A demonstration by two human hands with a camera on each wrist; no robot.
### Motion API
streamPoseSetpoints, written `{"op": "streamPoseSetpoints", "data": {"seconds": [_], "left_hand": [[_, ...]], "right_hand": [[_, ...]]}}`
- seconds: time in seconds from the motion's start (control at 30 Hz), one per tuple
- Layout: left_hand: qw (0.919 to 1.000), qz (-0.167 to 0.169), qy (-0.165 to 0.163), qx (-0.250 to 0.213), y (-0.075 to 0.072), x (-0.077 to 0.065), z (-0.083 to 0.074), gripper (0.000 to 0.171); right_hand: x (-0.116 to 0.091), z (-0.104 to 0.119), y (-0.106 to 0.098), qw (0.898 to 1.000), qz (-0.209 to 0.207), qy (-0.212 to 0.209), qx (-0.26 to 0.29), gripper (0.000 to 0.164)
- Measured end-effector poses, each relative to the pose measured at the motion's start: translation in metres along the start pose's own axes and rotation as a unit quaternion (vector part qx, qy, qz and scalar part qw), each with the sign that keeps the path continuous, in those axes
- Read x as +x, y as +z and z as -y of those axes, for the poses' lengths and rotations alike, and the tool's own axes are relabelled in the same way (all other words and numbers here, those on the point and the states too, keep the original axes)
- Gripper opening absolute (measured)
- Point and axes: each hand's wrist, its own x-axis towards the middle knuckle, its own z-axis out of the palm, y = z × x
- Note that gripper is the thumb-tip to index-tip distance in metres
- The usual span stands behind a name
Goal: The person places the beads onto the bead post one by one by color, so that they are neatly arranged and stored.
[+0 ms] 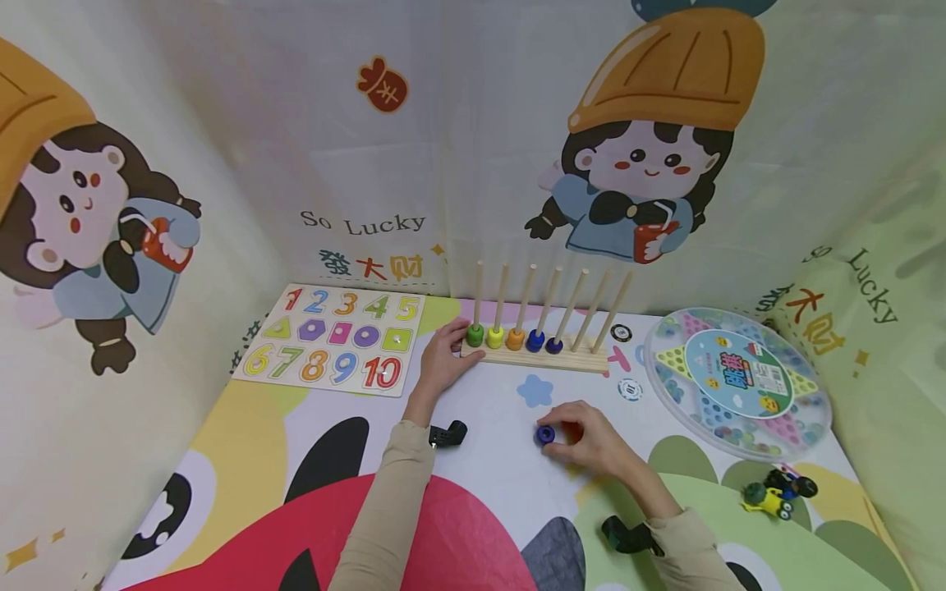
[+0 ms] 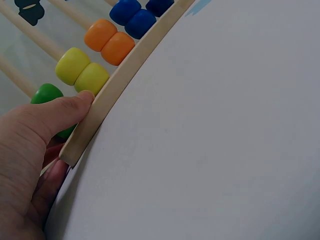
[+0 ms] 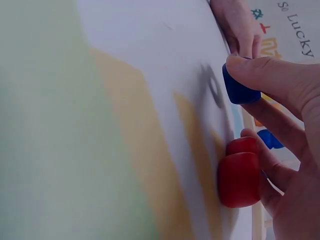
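My left hand (image 1: 443,357) grips the left end of a wooden bead rack (image 1: 576,361), its thumb along the front edge in the left wrist view. From the left, the rack's upright rods carry green (image 1: 475,335), yellow (image 1: 496,336), orange (image 1: 515,339), blue (image 1: 535,341) and dark blue (image 1: 553,345) beads; the two rightmost rods are bare. In front of the rack, my right hand (image 1: 591,439) pinches a dark blue bead (image 3: 242,85) between thumb and finger. Two red beads (image 3: 239,180) sit by its other fingers; whether these hold them I cannot tell.
A number and shape puzzle board (image 1: 332,338) lies left of the rack. At right are a round, clear board-game case (image 1: 668,410) and a small toy vehicle (image 1: 772,497). Patterned cloth walls (image 1: 488,164) rise behind and on both sides.
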Motion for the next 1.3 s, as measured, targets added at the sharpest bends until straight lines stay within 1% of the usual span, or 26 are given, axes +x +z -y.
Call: {"op": "streamPoseSetpoints", "data": {"seconds": [0.17, 0.27, 0.4, 0.47, 0.57, 0.7, 0.83, 1.0, 1.2, 1.3], "left_hand": [[1.0, -0.001, -0.003, -0.005, 0.0, 0.0, -0.001, 0.061], [0.9999, 0.0, -0.006, -0.011, 0.0, 0.0, -0.001, 0.061], [0.9999, -0.001, -0.006, -0.009, 0.001, 0.0, -0.001, 0.061], [1.0, -0.001, -0.006, -0.005, 0.0, 0.0, 0.0, 0.061], [1.0, -0.001, -0.005, -0.002, 0.0, 0.0, 0.0, 0.061], [1.0, -0.001, -0.003, -0.001, 0.0, 0.0, 0.0, 0.061], [1.0, -0.001, 0.0, 0.003, 0.0, 0.0, 0.002, 0.062], [1.0, -0.003, 0.002, 0.001, -0.001, -0.001, 0.003, 0.061], [1.0, -0.001, 0.004, 0.006, 0.0, 0.0, 0.001, 0.061], [1.0, 0.0, 0.006, 0.007, 0.0, 0.0, 0.001, 0.06]], "right_hand": [[0.006, 0.003, -0.005, 1.0, -0.023, 0.008, -0.005, 0.033], [0.011, 0.006, -0.009, 0.998, -0.05, 0.024, 0.012, 0.032], [0.021, 0.01, -0.016, 0.993, -0.094, 0.063, 0.036, 0.032], [0.027, 0.013, -0.021, 0.99, -0.116, 0.079, 0.034, 0.033], [0.038, 0.017, -0.031, 0.985, -0.151, 0.083, 0.028, 0.033], [0.054, 0.022, -0.047, 0.976, -0.199, 0.089, 0.024, 0.032], [0.069, 0.029, -0.065, 0.964, -0.242, 0.109, 0.02, 0.032], [0.086, 0.037, -0.085, 0.949, -0.29, 0.117, 0.022, 0.033], [0.101, 0.051, -0.104, 0.933, -0.329, 0.142, 0.024, 0.036], [0.109, 0.057, -0.109, 0.928, -0.345, 0.136, 0.028, 0.034]]}}
